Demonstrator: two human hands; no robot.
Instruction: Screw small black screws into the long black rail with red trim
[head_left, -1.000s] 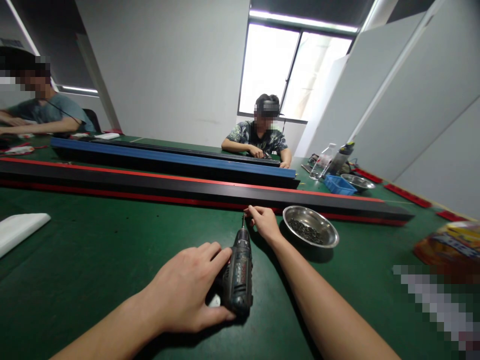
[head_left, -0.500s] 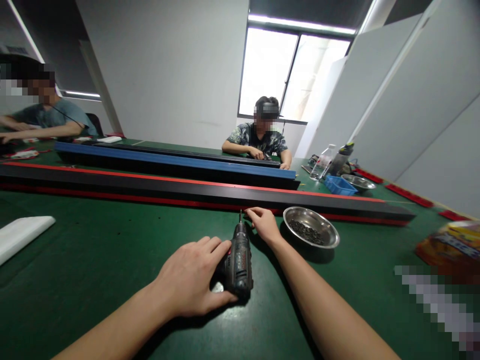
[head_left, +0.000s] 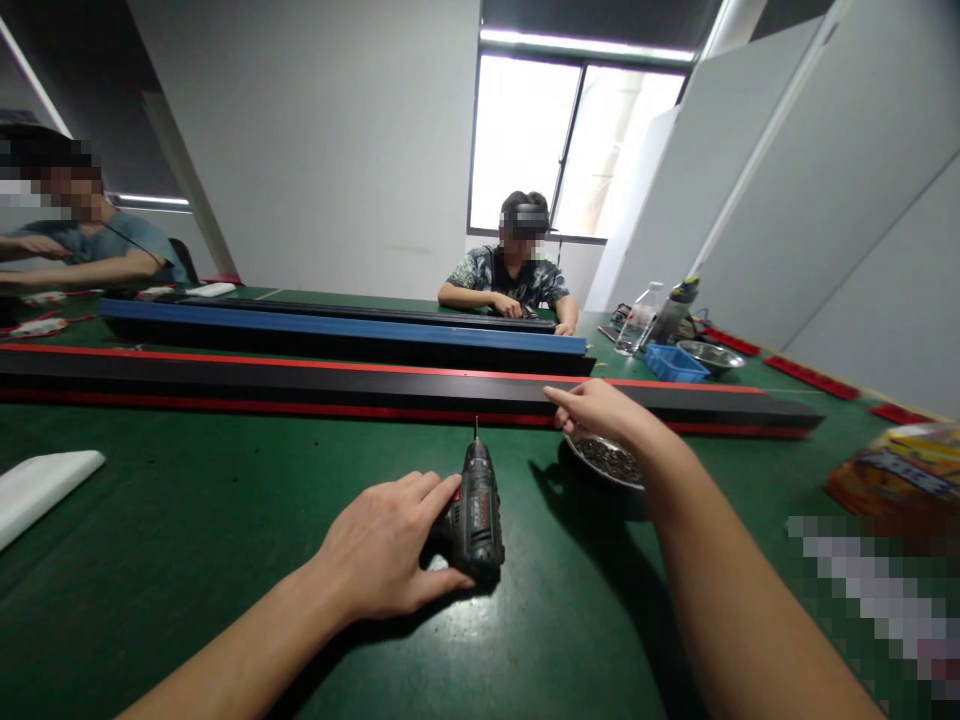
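Observation:
My left hand [head_left: 390, 545] is wrapped round a dark cordless drill [head_left: 480, 515], which lies low over the green table. Its bit [head_left: 476, 428] points away from me, toward the long black and red bar [head_left: 360, 385]. To the right, my right hand [head_left: 600, 408] hovers over the far side of a metal bowl [head_left: 589, 468] of small dark pieces, probably screws. The index finger is stretched out to the left and the other fingers are partly curled. I see nothing held in that hand. My right wrist and forearm hide part of the bowl.
Behind the bar lies a blue and black length [head_left: 337, 328]. A blue basket [head_left: 675, 364], a second metal bowl [head_left: 712, 355] and a clear bottle [head_left: 639, 320] stand at the back right. White foam [head_left: 49, 485] lies left, an orange packet [head_left: 896, 475] right. Two people sit across the table.
My right hand has moved from beside the drill bit, rightward and up over the bowl, its index finger now extended. My left hand stays on the drill. The view has shifted slightly.

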